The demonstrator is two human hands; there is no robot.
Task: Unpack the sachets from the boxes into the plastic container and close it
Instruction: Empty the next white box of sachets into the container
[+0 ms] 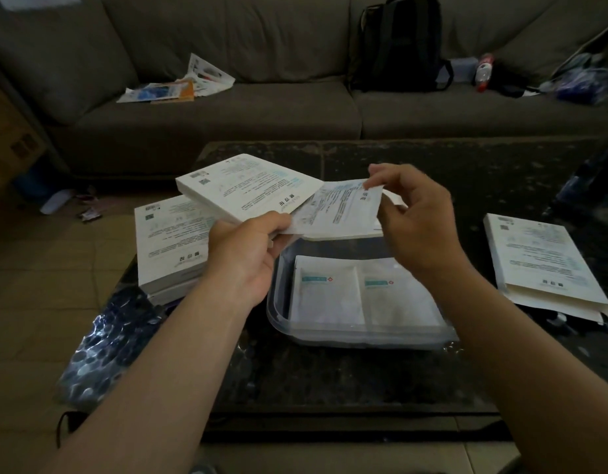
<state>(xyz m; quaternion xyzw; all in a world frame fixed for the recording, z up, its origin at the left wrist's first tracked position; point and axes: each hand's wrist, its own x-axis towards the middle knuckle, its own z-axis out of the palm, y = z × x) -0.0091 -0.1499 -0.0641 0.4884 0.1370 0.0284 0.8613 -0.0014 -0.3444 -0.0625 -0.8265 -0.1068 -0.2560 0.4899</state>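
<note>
A clear plastic container (pixel 278 313) sits on the dark table with white sachets (pixel 360 290) lying flat inside, two side by side on top. Above its far edge my left hand (pixel 248 248) grips the open end of a flat white box (pixel 241 188). A stack of white sachets (pixel 343 213) sticks out of that box, and my right hand (pixel 415 213) pinches its far corner. More white boxes (pixel 169 241) lie stacked under the held box at the left. Another flat white box (pixel 542 265) lies at the table's right edge.
The dark marble table (pixel 347 374) stands before a grey sofa (pixel 227 107) holding papers (pixel 179 83), a black backpack (pixel 398 46) and a bottle (pixel 484 71). A dark blue patterned bag (pixel 104 347) hangs off the table's left side. Tiled floor lies to the left.
</note>
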